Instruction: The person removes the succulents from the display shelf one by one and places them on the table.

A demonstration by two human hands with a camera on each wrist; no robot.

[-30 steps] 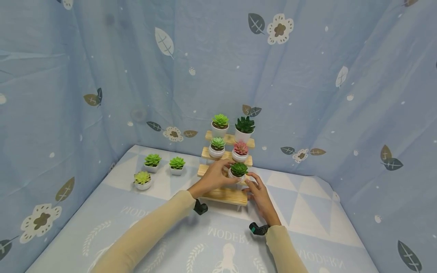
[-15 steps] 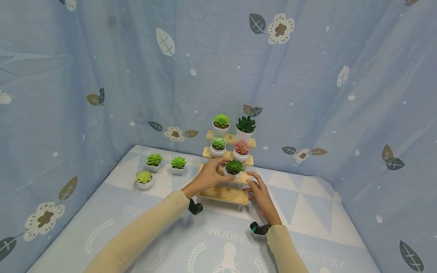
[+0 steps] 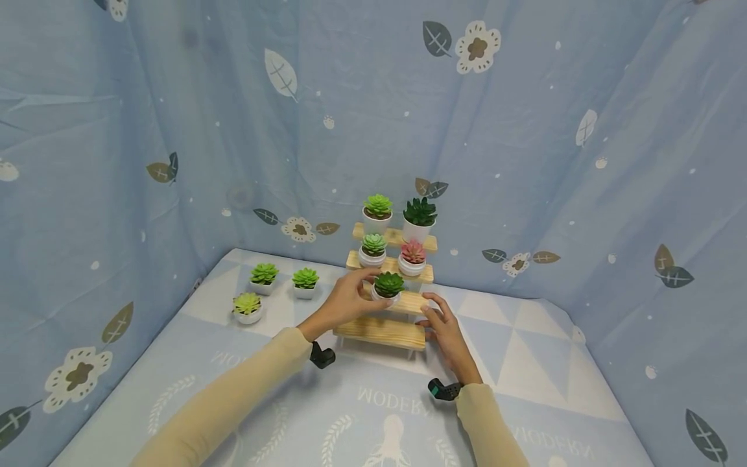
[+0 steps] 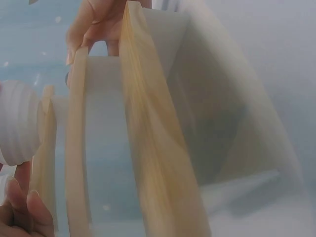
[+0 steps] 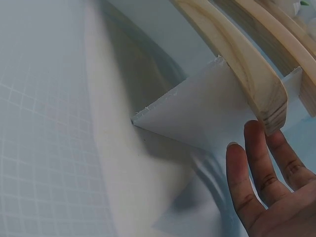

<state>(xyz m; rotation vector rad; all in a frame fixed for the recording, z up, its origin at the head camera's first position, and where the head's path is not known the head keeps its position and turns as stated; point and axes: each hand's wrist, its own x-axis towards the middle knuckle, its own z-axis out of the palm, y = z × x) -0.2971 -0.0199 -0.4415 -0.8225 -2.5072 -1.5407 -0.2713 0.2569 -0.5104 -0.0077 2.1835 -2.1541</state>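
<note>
My left hand [image 3: 349, 297] holds a small potted succulent [image 3: 388, 284] with dark green leaves, thumb and fingers around its white ribbed pot [image 4: 19, 122]. The pot is over the left part of the second-lowest board of a wooden tiered stand [image 3: 379, 331]. At the stand's right end is my right hand [image 3: 445, 331], its fingertips right at the board ends. In the right wrist view its fingers [image 5: 259, 163] reach, fairly straight, to the corner of the lowest board [image 5: 247, 64]. White side panels [image 5: 197, 103] support the boards.
On the upper boards stand a bright green succulent [image 3: 377, 214], a tall dark green one [image 3: 419, 220], a pale green one [image 3: 372, 250] and a pink one [image 3: 412, 257]. Several light green potted succulents [image 3: 305, 283] sit on the table at left. A blue patterned curtain [image 3: 350, 130] hangs behind.
My left hand has moved the dark green succulent leftward along the second-lowest board, from its right part toward its left. The right hand has stayed at the stand's right end.
</note>
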